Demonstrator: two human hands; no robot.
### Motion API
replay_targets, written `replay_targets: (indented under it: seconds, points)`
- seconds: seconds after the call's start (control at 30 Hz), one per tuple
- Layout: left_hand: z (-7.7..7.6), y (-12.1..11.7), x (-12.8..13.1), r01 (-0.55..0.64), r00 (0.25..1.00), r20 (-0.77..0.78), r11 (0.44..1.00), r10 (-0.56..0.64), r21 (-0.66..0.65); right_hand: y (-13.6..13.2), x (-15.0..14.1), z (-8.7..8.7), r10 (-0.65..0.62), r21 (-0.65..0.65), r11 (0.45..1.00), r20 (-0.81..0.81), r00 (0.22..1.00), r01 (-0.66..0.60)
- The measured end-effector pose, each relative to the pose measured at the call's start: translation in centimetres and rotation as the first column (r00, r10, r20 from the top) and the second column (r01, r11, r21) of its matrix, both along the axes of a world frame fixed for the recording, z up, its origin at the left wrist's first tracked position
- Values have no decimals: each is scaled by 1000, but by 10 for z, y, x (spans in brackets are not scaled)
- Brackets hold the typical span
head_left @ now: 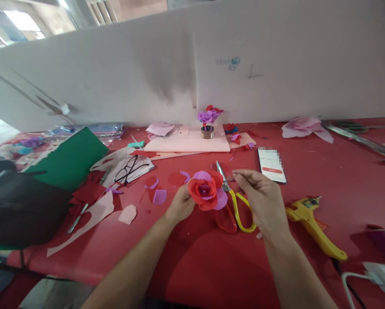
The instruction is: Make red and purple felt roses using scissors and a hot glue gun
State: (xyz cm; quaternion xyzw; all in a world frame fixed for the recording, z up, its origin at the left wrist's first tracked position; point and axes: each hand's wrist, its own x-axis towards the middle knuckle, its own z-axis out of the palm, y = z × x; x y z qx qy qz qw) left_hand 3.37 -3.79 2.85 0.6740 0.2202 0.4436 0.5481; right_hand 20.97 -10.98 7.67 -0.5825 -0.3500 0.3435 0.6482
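Note:
My left hand (pixel 181 204) is closed behind a red and purple paper flower (pixel 206 190), its layered petals facing up toward me. Just right of the bloom, my right hand (pixel 263 199) is raised with thumb and forefinger pinched together; whatever sits between the tips is too small to make out. Between the two hands lie scissors (pixel 240 210) with yellow and red handles, blades pointing away and partly behind the flower. Loose purple petals (pixel 160 196) and red petals (pixel 177 178) rest on the table left of the bloom.
A yellow glue gun (pixel 318 229) and a phone (pixel 271 165) lie to the right. Finished flowers in a small pot (pixel 207 132) stand on pink foam sheets (pixel 186 143) at the back. Eyeglasses (pixel 129 169), paper scraps, a green sheet (pixel 73 161) and a dark bag (pixel 21 210) crowd the left.

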Motion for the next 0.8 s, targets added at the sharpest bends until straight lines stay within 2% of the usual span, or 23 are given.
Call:
replay_targets:
  seconds: [0.07, 0.13, 0.23, 0.37, 0.6, 0.8]
  points:
    - [-3, 3, 0, -48, 998, -39, 985, 55, 164, -2, 1, 0, -13, -25, 1000, -7, 1000, 13]
    - [-4, 6, -1, -111, 985, -93, 941, 148, 320, -4, -1, 2, 11, -22, 1000, 22, 1000, -10]
    - [-6, 8, -2, -196, 954, -121, 879, 273, 435, -6, -6, 7, 131, -30, 991, 176, 976, -128]
    - [-9, 8, -4, -208, 938, -146, 848, 314, 488, -9, -14, 12, 245, -86, 969, 415, 876, -230]
    - [-5, 6, -3, -187, 930, -167, 814, 326, 549, -12, -17, 8, 122, 32, 987, 484, 867, -157]
    - [-2, 5, -2, -147, 935, -185, 806, 302, 573, -13, -21, 11, 66, 41, 994, 545, 836, -105]
